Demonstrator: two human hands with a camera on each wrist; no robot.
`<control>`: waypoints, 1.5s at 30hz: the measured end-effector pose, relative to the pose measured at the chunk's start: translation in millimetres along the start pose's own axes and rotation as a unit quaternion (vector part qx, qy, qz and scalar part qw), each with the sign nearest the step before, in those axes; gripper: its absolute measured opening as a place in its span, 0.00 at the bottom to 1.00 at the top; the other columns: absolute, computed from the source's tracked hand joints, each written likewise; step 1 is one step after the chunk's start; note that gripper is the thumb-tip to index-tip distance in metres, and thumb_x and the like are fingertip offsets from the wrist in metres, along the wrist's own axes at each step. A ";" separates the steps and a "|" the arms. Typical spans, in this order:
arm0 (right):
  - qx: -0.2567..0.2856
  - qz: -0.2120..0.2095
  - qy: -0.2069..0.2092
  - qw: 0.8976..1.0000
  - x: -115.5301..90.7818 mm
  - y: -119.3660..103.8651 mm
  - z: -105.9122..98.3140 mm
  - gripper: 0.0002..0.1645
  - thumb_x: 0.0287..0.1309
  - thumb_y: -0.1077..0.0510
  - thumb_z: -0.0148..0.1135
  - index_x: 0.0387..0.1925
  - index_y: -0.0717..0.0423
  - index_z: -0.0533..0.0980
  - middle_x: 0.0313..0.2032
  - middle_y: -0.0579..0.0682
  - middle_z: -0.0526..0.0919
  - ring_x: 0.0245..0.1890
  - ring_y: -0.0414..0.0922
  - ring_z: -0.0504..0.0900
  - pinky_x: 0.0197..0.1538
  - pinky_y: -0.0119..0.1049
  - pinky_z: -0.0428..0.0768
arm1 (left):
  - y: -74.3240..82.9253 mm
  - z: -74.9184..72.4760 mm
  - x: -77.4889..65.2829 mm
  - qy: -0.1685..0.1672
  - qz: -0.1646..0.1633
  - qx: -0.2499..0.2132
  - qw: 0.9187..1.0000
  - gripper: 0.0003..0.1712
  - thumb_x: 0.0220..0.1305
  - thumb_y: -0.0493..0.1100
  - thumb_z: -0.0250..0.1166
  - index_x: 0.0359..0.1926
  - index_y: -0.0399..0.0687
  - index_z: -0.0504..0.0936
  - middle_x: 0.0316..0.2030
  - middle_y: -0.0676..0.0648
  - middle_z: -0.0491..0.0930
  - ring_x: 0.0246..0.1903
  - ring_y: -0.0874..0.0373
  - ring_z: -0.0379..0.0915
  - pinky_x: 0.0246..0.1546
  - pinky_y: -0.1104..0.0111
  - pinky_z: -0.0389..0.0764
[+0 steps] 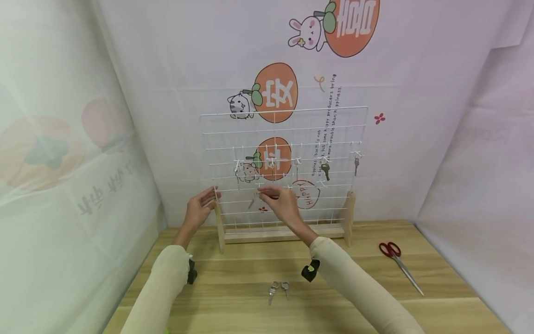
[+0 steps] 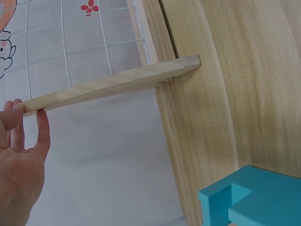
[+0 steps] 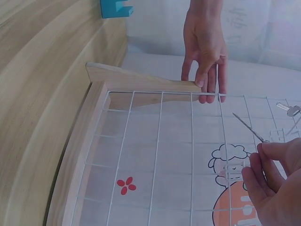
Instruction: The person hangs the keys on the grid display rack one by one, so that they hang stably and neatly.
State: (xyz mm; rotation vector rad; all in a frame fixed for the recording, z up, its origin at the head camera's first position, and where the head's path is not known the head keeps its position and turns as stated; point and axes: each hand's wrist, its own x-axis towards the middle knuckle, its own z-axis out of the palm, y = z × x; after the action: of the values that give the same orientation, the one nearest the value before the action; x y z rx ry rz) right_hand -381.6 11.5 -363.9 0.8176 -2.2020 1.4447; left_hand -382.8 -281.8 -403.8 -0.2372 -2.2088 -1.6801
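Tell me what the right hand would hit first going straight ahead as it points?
Probably the white wire rack: the right hand, pinching a key, points toward it, though the gap is unclear.

We read sideways print on the white backdrop cloth (image 1: 187,60), head view. White Chinese characters sit on printed round orange persimmons: 喜 on the upper one (image 1: 353,28), 安 on the middle one (image 1: 276,93), apparently 平 on the lowest (image 1: 281,153), behind the white metal wire grid (image 1: 283,111). We get "HAPPY" inside a red-outlined heart (image 1: 308,195). Thin black English lines (image 1: 333,111) run upward: "Happiness itself is not", "but some happy producers bring", "more trouble than happiness."; other words we can't make out. Grey lettering (image 1: 118,184) on the pale left-hand cloth (image 1: 54,241): illegible. Right wrist view: partial white character on an orange persimmon (image 3: 237,197), too cropped for us.
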 end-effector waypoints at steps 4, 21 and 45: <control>-0.010 -0.004 0.011 1.000 3.9 3.8 1.6 0.12 0.65 0.63 0.71 0.49 0.60 0.87 0.43 0.54 0.91 0.42 0.47 0.91 0.47 0.39 0.91 | 0.7 0.9 0.9 -0.004 0.004 -0.003 1.000 0.33 0.68 0.20 0.60 0.72 0.34 0.70 0.62 0.32 0.79 0.66 0.39 0.74 0.59 0.67 0.82; -0.023 0.008 0.011 1.000 7.8 7.7 2.4 0.12 0.64 0.63 0.72 0.49 0.60 0.86 0.42 0.55 0.91 0.42 0.49 0.91 0.48 0.42 0.91 | -1.4 3.1 0.8 -0.010 0.012 0.005 1.000 0.34 0.67 0.19 0.60 0.73 0.34 0.70 0.62 0.32 0.80 0.66 0.38 0.73 0.62 0.59 0.80; -0.038 -0.023 -0.097 0.994 -52.6 20.5 -27.3 0.14 0.61 0.64 0.74 0.49 0.60 0.86 0.45 0.55 0.90 0.44 0.50 0.89 0.53 0.39 0.89 | 4.7 0.6 1.4 0.008 0.000 0.006 1.000 0.33 0.66 0.19 0.61 0.71 0.31 0.71 0.62 0.32 0.79 0.65 0.39 0.75 0.58 0.71 0.82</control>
State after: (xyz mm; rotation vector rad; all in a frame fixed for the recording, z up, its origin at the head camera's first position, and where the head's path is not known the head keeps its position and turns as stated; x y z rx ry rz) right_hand -355.1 56.4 -398.7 1.0139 -2.3470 1.2996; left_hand -382.6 -280.0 -399.2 -0.2210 -2.2070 -1.6632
